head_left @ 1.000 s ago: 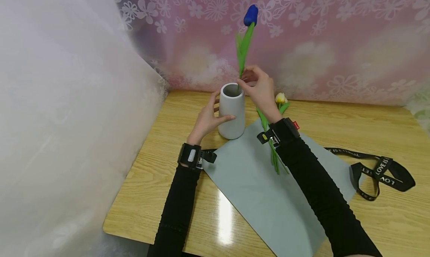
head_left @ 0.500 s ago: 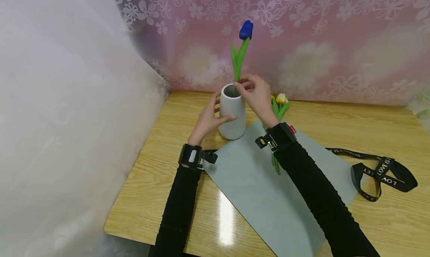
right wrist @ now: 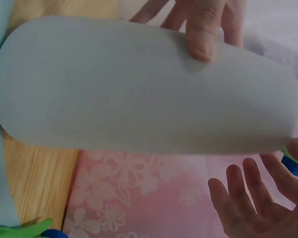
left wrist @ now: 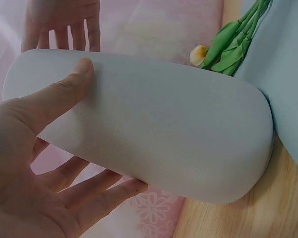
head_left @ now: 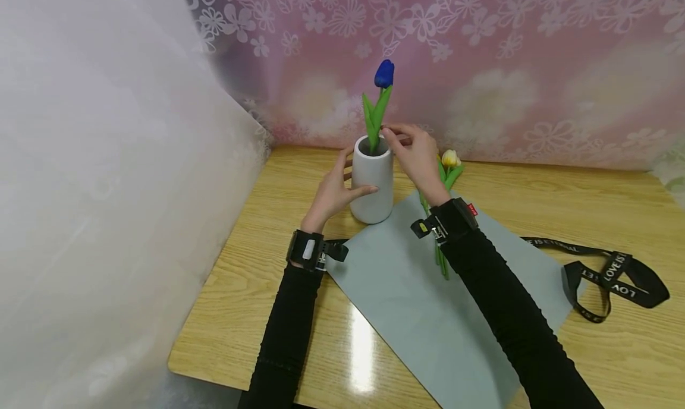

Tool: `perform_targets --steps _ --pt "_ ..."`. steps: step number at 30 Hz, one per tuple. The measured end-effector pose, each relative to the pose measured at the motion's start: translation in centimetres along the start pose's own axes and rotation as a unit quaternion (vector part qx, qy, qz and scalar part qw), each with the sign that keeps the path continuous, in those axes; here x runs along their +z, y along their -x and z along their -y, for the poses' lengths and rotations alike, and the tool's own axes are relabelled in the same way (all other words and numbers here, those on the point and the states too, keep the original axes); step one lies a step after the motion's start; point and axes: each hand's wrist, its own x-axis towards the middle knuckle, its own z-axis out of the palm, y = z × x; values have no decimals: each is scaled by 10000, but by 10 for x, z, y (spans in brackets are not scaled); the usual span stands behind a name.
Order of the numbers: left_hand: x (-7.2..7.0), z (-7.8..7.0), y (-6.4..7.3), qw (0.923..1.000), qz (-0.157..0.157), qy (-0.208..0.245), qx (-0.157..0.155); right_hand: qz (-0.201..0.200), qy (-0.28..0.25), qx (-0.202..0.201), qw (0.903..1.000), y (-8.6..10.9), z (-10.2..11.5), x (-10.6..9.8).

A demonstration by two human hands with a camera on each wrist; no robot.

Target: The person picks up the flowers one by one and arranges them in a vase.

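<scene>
A white vase [head_left: 371,172] stands upright on the wooden table, its base at the corner of a grey-green sheet. My left hand [head_left: 330,195] holds it from the left, thumb across the front and fingers spread along the far side. The blue tulip [head_left: 384,74] stands in the vase mouth, its bloom and green leaves above the rim and its lower stem hidden inside. At the right of the rim, my right hand [head_left: 420,159] pinches the tulip low down between thumb and forefinger. The other fingers of the right hand [right wrist: 268,203] are loosely bent.
Tulips with a cream-yellow bloom [head_left: 451,158] lie on the sheet [head_left: 412,302], partly behind the right forearm. A blue bloom [right wrist: 53,233] shows low in the right wrist view. A lettered black ribbon [head_left: 615,275] lies at the right. A pink floral backdrop [head_left: 481,70] rises behind.
The blue tulip has come down into the vase, its bloom now much lower. My right hand has dropped a little with it, then shifted slightly right. The left hand stays on the vase.
</scene>
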Motion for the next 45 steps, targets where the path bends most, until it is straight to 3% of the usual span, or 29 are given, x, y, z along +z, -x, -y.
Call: perform_targets --steps 5,7,12,14,16,18,21,23,26,30,38,45 --pt "2 0 -1 10000 11 49 -32 -387 -415 -169 9982 0 -14 -19" --pt "2 0 0 10000 0 64 -46 -497 -853 -197 9949 -8 -45 -25" --pt "0 -1 1 10000 8 73 -22 -754 -1246 -381 9886 -31 -166 -30" --pt "-2 -2 1 10000 10 37 -25 -837 -1154 -347 9892 -26 -182 -33" --pt "-4 -2 2 10000 -7 13 -25 -753 -1124 -131 9907 -8 -149 -41" --pt "-6 -2 2 10000 -21 -38 -57 -622 -679 177 9956 10 -109 -46" --pt "-7 -2 3 10000 -24 -2 -46 109 250 633 9976 35 -56 -55" --pt "-7 -2 3 10000 -17 34 -41 656 906 746 9909 41 -64 -52" --pt "-6 -2 3 10000 -18 78 -40 1558 1259 1147 9730 48 -74 -50" --pt "-6 -2 4 10000 -31 40 -65 2187 1708 1641 9466 53 -80 -44" --pt "-5 -2 5 10000 -6 -25 -82 2496 2306 1808 9230 59 -98 -33" --pt "-6 -2 5 10000 -29 45 -26 2575 2525 1492 9207 57 -101 -22"
